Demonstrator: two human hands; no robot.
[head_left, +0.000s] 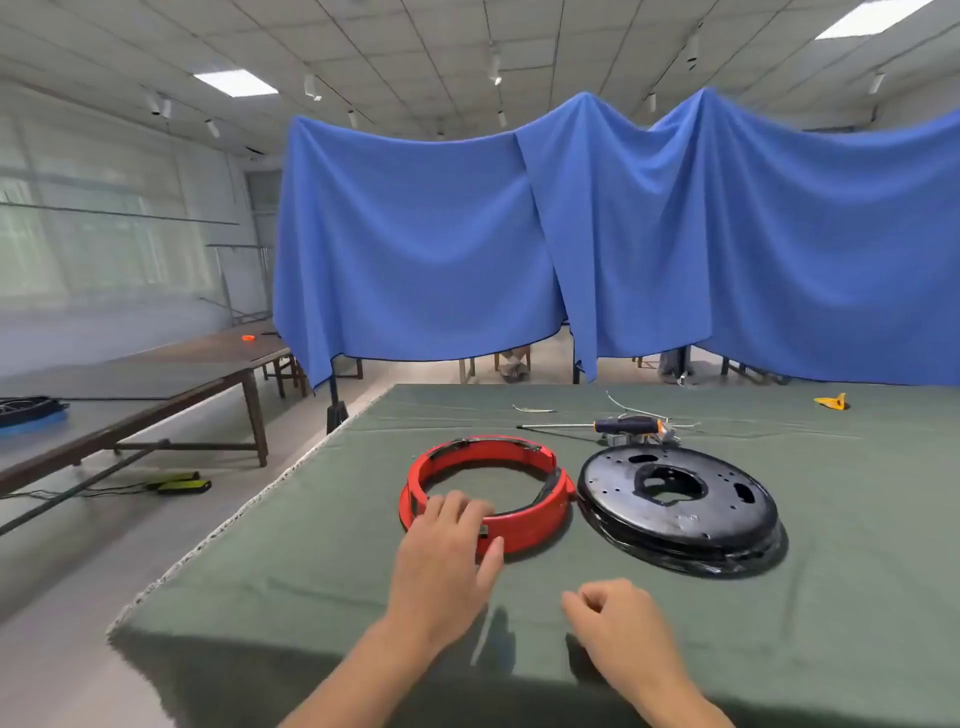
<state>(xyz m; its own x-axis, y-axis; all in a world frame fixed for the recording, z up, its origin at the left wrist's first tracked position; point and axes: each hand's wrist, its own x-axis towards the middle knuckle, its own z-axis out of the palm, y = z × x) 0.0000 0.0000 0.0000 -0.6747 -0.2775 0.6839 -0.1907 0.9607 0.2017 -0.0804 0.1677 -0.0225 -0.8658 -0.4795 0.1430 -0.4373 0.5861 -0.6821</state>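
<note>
**Left hand on red ring, right hand idle**

A blue cloth (415, 234) is hanging across the far side of the room, behind the work area. The desk (311, 571), under a green cover, is carrying all the parts. A black disc (727, 519) is lying flat to the right of centre, its rim just beside the red ring (540, 514). The ring is sitting flat on the desk, left of the disc.

The left hand (447, 551) is gripping the ring's near edge, fingers curling over the rim and thumb pressing the outer wall. The right hand (618, 623) is resting near the desk's front edge, fingers loosely curled, holding nothing.

A screwdriver (623, 426) is lying behind the disc. A small yellow piece (832, 401) is lying far right, well apart.
</note>
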